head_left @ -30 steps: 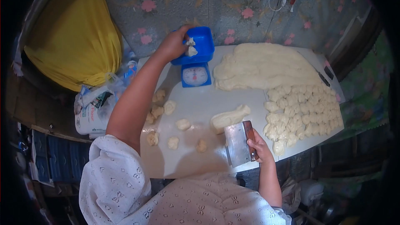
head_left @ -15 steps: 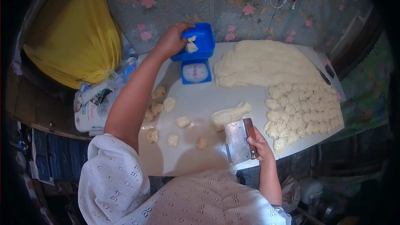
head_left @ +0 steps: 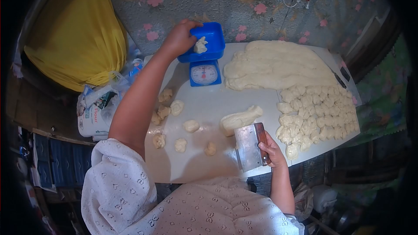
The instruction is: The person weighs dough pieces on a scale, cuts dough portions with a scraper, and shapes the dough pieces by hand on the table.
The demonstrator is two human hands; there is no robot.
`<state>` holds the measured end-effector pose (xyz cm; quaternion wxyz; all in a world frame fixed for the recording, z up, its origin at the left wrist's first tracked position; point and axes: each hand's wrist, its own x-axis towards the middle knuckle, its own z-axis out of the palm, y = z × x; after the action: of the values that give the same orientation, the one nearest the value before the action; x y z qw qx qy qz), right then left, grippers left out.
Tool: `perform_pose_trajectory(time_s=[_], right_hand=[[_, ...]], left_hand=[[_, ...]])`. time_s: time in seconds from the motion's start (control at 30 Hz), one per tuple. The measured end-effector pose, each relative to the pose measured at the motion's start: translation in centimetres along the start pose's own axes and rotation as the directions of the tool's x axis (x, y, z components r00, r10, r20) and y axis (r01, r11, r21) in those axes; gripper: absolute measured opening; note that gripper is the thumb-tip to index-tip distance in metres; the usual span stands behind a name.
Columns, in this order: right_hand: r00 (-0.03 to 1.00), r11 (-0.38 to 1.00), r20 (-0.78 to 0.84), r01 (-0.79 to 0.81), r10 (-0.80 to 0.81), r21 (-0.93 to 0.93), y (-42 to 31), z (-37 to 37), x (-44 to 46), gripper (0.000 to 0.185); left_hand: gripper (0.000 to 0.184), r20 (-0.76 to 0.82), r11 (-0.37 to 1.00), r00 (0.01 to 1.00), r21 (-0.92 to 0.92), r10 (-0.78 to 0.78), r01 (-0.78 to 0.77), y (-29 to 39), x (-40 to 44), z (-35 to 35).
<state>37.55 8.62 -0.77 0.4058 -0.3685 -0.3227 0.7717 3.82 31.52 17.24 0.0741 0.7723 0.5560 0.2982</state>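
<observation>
One small lump of dough lies in the blue pan of the scale, near the pan's left wall. Our left hand is part-curled over that side, thumb and fingers slightly apart; we cannot tell whether it grips the rim or a scrap of dough. For a true reading, we should lift all fingers clear, let the needle settle, and view the dial squarely; its figures are too small to read here. We should correct the weight in small pinches and set the lump nearer the pan's middle.

Our right hand is closed around the wooden handle of the scraper; we should keep its blade clear of the scale. The dough strip lies just beside the blade on the counter, between loose pieces and close-packed portions. Beyond it rests the large slab.
</observation>
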Motion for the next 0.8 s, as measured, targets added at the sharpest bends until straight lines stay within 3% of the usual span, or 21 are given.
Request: perform_pose_trajectory(time_s=[0.17, 0.37, 0.43, 0.57, 0.63, 0.8], right_hand=[[1.0, 1.0, -0.002, -0.002, 0.002, -0.01, 0.0, 0.0, 0.0, 0.072], [1.0, 1.0, 0.006, -0.023, 0.023, -0.01, 0.4, -0.8, 0.1, 0.071], [1.0, 1.0, -0.009, -0.019, 0.02, 0.019, 0.2, -0.3, 0.0, 0.069], [1.0, 0.999, 0.002, -0.004, 0.003, 0.036, -0.1, 0.0, 0.0, 0.067], [1.0, 1.0, 0.014, 0.015, -0.015, 0.019, 0.2, -0.2, 0.1, 0.066], [1.0, 1.0, -0.014, -0.021, 0.021, -0.018, 0.2, -0.4, 0.2, 0.065]], left_hand=[[0.038, 0.104, 0.999, 0.994, -0.037, 0.011, -0.008, -1.5, 1.4, 1.1], [0.035, 0.19, 0.969, 0.968, 0.214, -0.162, 0.12, -1.1, 3.5, 2.5], [0.033, 0.319, 0.947, 0.926, 0.303, -0.203, 0.103, -1.5, 4.3, 3.0], [0.027, 0.297, 0.935, 0.934, 0.342, -0.198, 0.089, -2.3, 5.4, 3.9], [0.027, 0.094, 0.959, 0.975, 0.223, -0.199, 0.174, -2.2, 5.5, 4.1], [0.026, 0.064, 0.995, 0.994, 0.065, -0.083, 0.079, -1.8, 5.1, 2.3]])
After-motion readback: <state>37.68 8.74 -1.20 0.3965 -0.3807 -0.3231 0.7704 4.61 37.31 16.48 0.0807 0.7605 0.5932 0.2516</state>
